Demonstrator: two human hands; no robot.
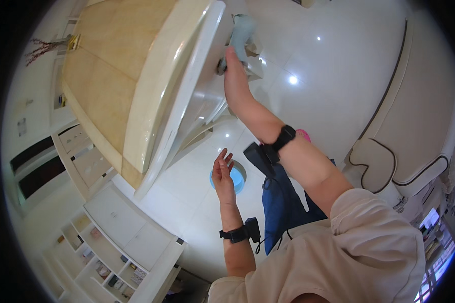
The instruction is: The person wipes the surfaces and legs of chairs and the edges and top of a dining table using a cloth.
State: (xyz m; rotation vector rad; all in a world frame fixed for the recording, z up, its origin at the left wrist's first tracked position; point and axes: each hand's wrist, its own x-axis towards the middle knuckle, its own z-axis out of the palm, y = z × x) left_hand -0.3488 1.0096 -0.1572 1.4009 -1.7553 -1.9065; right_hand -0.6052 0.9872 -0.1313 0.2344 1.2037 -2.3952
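My right hand (233, 62) is at the side of a white table with a beige stone-look top (110, 41). It holds a pale blue-grey cloth (243, 32), which hangs beside the table's side panel; most of the fingers are hidden. My left hand (223, 174) is empty, its fingers apart and slightly curled. In the view it overlaps a light blue basin (238, 182) standing on the tiled floor (197, 189). Black straps with small black devices are on both forearms.
A light leather sofa (409, 102) with dark piping stands to the right. White cabinets (132, 227) with open shelves are at lower left, near a chair back (85, 166). A vase with red sprigs (43, 49) appears beyond the table. Thin cables hang by my trousers.
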